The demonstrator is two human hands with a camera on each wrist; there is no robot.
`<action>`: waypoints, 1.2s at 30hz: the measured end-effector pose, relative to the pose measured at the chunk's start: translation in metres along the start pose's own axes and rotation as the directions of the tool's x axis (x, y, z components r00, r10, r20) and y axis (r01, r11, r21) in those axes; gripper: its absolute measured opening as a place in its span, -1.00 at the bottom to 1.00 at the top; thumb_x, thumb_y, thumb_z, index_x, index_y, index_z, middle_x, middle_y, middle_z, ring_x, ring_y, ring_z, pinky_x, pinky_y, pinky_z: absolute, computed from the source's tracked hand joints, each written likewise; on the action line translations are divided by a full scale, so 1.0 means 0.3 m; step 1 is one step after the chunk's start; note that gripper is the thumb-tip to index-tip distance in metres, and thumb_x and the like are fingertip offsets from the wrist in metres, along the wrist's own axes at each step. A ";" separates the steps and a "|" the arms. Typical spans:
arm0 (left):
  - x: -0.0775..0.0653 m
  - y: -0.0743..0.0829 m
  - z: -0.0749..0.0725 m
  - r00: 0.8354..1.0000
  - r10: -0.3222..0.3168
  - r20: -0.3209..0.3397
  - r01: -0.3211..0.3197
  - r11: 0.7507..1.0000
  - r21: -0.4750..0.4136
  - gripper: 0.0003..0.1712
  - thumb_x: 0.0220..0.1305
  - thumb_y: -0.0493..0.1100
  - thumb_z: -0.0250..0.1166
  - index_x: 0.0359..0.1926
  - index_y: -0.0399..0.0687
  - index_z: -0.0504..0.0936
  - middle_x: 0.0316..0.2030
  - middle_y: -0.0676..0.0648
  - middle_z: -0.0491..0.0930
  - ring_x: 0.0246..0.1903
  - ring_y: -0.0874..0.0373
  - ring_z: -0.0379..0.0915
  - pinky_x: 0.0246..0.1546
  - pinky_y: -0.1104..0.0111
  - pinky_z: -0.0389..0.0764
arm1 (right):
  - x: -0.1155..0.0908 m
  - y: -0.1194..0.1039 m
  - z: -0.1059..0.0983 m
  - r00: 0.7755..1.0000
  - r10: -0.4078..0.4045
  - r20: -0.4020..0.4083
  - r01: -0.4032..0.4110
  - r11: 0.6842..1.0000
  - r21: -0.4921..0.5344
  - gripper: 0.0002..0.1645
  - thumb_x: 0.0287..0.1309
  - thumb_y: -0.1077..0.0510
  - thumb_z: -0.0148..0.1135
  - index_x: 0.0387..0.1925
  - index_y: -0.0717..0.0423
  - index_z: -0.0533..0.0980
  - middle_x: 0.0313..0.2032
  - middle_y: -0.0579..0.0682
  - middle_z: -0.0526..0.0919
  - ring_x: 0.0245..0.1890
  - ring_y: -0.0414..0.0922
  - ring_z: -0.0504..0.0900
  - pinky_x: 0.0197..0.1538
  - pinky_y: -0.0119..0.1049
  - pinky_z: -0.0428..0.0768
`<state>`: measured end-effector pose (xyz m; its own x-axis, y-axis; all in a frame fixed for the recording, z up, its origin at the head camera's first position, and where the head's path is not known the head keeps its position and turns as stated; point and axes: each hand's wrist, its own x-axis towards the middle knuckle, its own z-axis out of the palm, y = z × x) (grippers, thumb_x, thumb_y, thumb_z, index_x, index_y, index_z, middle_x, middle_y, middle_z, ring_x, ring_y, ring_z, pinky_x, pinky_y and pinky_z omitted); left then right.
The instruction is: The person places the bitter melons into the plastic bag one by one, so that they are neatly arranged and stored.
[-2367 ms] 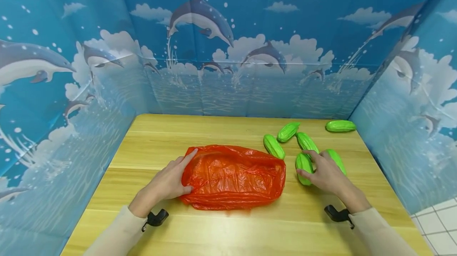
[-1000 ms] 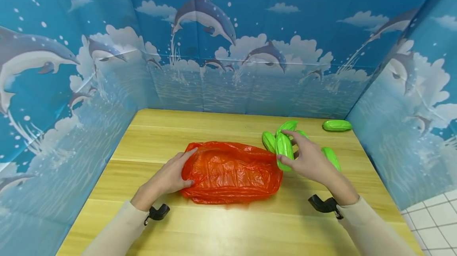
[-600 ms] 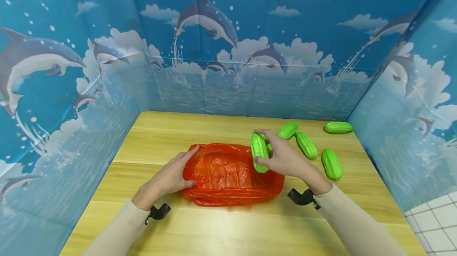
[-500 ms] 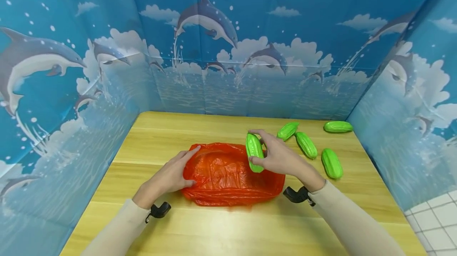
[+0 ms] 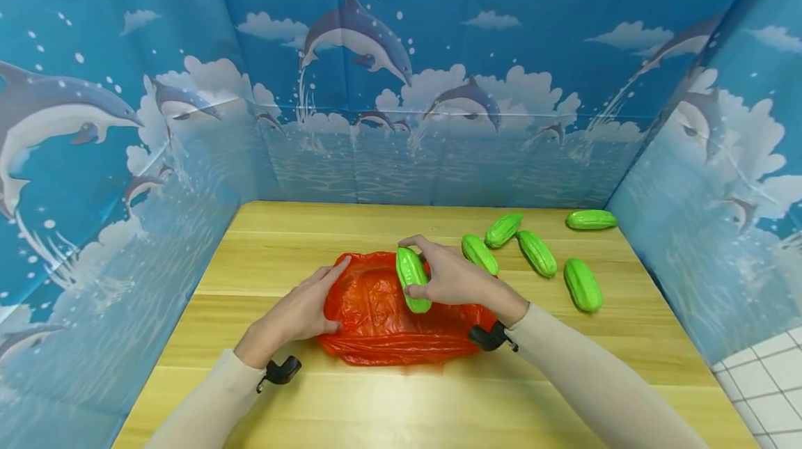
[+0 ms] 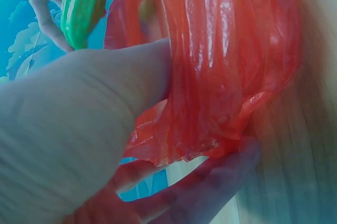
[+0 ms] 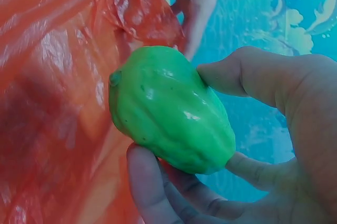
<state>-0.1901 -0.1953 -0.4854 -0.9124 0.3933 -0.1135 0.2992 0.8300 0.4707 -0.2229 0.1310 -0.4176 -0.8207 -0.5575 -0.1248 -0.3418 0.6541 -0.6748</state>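
A red plastic bag (image 5: pixel 360 341) lies on the table with its mouth spread. At the bag's left end, my left hand (image 5: pixel 299 310) holds its edge, the thumb inside the mouth and the fingers outside, as the left wrist view shows. My right hand (image 5: pixel 454 278) grips a bright green ribbed gourd (image 5: pixel 410 280) between thumb and fingers, over the middle of the bag. In the right wrist view, the gourd (image 7: pixel 168 111) has a small stem nub at one end, and red plastic fills the area beside it.
Several more green gourds lie on the wooden table (image 5: pixel 401 414) to the right, one gourd (image 5: pixel 479 254) by the bag's back right edge and another gourd (image 5: pixel 591 219) near the far right corner. A dolphin-printed curtain (image 5: pixel 426 156) encloses the back and sides.
My right hand has picked up a gourd from the group on the right and carried it left over the bag. My left hand stays at the bag's left end.
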 end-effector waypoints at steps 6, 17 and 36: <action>0.004 0.004 0.003 1.000 0.007 0.009 -0.007 0.999 -0.052 0.61 0.19 -0.17 0.84 0.97 0.05 -0.11 0.76 -0.37 0.32 0.66 -0.42 0.44 0.61 -0.28 0.61 | 0.038 -0.035 0.035 0.999 -0.004 0.055 0.005 1.000 -0.012 0.03 0.49 0.01 0.61 0.79 -0.05 0.27 0.18 0.05 0.80 -0.22 -0.15 0.74 -0.15 -0.18 0.68; 0.005 0.005 0.010 1.000 0.002 0.010 -0.002 0.997 -0.079 0.69 0.18 -0.18 0.85 0.96 -0.03 -0.23 0.83 -0.38 0.18 0.73 -0.43 0.34 0.68 -0.25 0.53 | 0.121 -0.069 0.114 0.992 0.010 0.123 -0.009 1.000 -0.007 0.00 0.48 -0.03 0.63 0.72 0.04 0.31 0.13 0.00 0.77 -0.04 -0.12 0.74 0.11 -0.11 0.81; 0.025 0.019 0.018 0.999 0.035 0.039 -0.032 0.996 -0.086 0.69 0.19 -0.12 0.86 0.96 -0.08 -0.22 0.84 -0.42 0.15 0.72 -0.46 0.34 0.66 -0.26 0.55 | 0.157 -0.060 0.207 0.985 0.062 0.158 -0.061 0.998 -0.013 0.08 0.53 -0.16 0.60 0.76 0.18 0.26 0.02 0.18 0.80 -0.20 -0.10 0.72 -0.05 -0.18 0.77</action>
<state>-0.1938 -0.1854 -0.4884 -0.8895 0.4377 -0.1310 0.3029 0.7797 0.5480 -0.2271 0.0611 -0.4565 -0.7576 -0.5898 -0.2798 -0.2972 0.6932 -0.6566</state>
